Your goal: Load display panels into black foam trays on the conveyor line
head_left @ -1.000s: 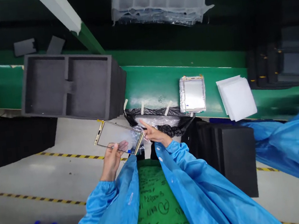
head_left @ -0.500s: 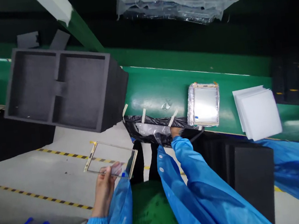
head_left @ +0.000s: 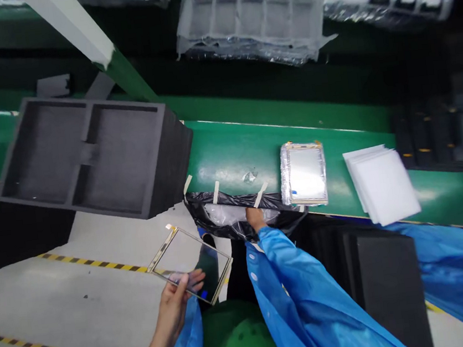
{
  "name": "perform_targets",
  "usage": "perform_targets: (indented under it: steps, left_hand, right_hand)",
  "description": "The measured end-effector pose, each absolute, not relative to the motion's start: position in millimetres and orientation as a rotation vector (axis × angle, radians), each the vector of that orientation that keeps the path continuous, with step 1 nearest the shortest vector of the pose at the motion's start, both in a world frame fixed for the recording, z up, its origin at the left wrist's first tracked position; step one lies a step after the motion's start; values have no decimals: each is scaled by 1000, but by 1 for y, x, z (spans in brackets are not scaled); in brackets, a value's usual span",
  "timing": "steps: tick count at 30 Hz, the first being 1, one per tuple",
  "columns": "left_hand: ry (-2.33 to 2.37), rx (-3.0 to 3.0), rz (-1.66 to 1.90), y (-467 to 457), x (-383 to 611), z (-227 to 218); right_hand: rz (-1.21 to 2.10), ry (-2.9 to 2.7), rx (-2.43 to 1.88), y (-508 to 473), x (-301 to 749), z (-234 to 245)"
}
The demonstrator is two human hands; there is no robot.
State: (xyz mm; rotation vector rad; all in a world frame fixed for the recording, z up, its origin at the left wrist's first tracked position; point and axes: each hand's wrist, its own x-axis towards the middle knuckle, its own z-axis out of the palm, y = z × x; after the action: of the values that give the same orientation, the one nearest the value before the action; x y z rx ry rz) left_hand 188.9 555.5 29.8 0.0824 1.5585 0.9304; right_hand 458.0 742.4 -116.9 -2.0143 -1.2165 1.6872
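Watching through the head camera from my distant post, I see the left hand point(head_left: 170, 309) pinching a glass panel point(head_left: 189, 264) at its lower edge, with the thumb and fingers pressed together on it. The panel is a thin, clear rectangle with a narrow gold-coloured strip along one side and a small blue mark near one corner. It is tilted and lifted above the floor point(head_left: 62, 304), and it rests fully in this hand.

The right hand point(head_left: 255, 218) is well apart from the panel and touches a black plastic bag point(head_left: 236, 217) with clear film point(head_left: 236, 213) inside. I cannot tell if its fingers pinch anything, because the bag hides them. Tape strips point(head_left: 216, 192) fix the bag to the edge of the green bench point(head_left: 229, 157).

On the bench, just beside the bag, lies a wrapped panel point(head_left: 302, 174), and a stack of white sheets point(head_left: 380, 181) lies further right. A dark foam tray point(head_left: 95, 155) stands on the left, and a black foam block point(head_left: 389, 289) is near the right sleeve point(head_left: 308, 298).
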Motion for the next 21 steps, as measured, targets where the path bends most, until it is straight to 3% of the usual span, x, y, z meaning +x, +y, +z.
perform_targets:
  steps: [3,7,11,14,21]
  left_hand:
    - [1436,210,938,575,203,55]
    - [1266,425,926,608,236,97]
    - [1008,620,935,632,273,148]
    - [884,710,947,631,286,173]
    - [1123,638,972,605,266,157]
  right_hand:
    - [1732,-1208,-1945,709,454,-55]
    - [1868,-1261,-1344,649,463,36]
    - [1324,-1348,-1413,640,493,123]
    - [917,-1300,-1450,689,550,206]
    - [80,-1464,-1555,885,703,408]
